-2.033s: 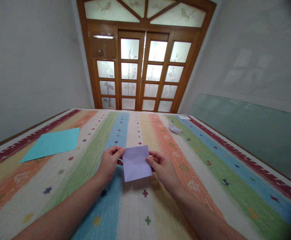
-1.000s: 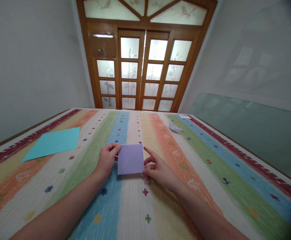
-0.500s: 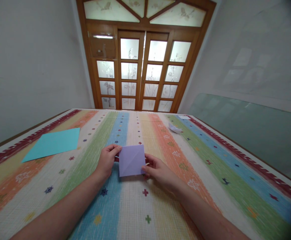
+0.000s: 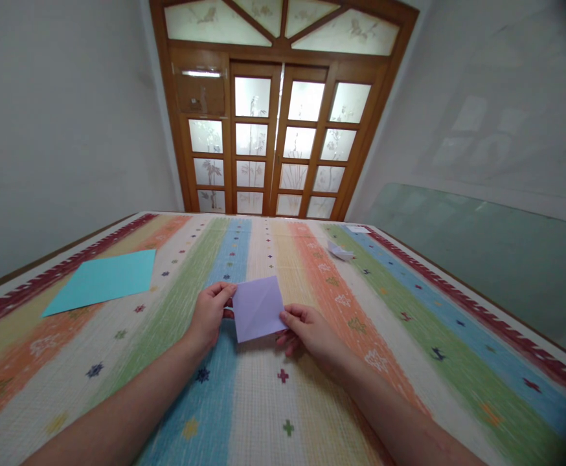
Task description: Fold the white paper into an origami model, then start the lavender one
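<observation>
A small square of folded purple paper point(image 4: 258, 309) is held up just above the striped tablecloth point(image 4: 258, 408), with a diagonal crease across its face. My left hand point(image 4: 211, 312) pinches its upper left edge, thumb in front and fingers partly hidden behind. At the lower right edge, my right hand point(image 4: 307, 331) grips the paper between thumb and fingers, the fingertips partly behind and below it. The square is tilted slightly, its right side higher than its left.
A flat turquoise sheet point(image 4: 105, 279) lies on the left of the table. Toward the far right sits a folded pale paper piece point(image 4: 340, 251), and a small white paper point(image 4: 358, 229) is near the far edge. Beyond the table stand wooden glazed doors point(image 4: 278, 136).
The purple paper has turned a little counterclockwise, its right side rising. My right hand has shifted its hold slightly at the right edge; my left hand has barely moved.
</observation>
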A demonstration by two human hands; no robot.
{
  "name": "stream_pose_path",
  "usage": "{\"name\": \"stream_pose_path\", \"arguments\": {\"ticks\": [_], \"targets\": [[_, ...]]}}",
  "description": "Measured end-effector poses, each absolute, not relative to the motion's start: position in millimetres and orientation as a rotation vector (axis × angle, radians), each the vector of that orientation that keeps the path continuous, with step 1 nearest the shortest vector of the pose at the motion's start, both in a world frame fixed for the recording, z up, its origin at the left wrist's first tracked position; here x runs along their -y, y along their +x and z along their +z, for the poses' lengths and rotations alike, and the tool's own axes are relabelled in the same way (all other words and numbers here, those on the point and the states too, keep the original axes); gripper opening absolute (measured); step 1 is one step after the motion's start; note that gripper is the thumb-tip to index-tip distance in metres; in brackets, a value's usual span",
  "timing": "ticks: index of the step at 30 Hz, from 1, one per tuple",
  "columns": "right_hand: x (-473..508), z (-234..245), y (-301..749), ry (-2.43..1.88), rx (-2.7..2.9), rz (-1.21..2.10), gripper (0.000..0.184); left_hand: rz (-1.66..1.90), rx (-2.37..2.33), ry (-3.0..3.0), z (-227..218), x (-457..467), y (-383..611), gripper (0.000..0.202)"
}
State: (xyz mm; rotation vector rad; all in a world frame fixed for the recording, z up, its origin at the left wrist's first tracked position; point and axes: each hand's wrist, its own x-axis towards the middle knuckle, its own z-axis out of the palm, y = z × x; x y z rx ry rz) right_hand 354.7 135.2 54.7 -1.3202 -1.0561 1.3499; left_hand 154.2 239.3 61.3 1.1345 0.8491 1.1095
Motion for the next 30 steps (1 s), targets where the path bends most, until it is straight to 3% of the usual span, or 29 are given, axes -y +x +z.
{"name": "stream_pose_path", "arguments": {"ticks": [23, 27, 30], "targets": [[-134.5, 59.9, 352.2, -1.334, 1.008, 1.179, 0.041, 0.998, -0.823, 1.255, 61.2, -231.4, 158.3, 0.028], [-134.1, 62.0, 351.9, -1.255, 0.948, 1.122, 0.066, 0.987, -0.820, 1.224, 61.9, -230.3, 158.8, 0.030], [-135.3, 60.1, 353.7, -1.229, 0.927, 1.074, 0.061, 0.976, -0.785, 1.162, 61.6, -231.4, 159.2, 0.035]]}}
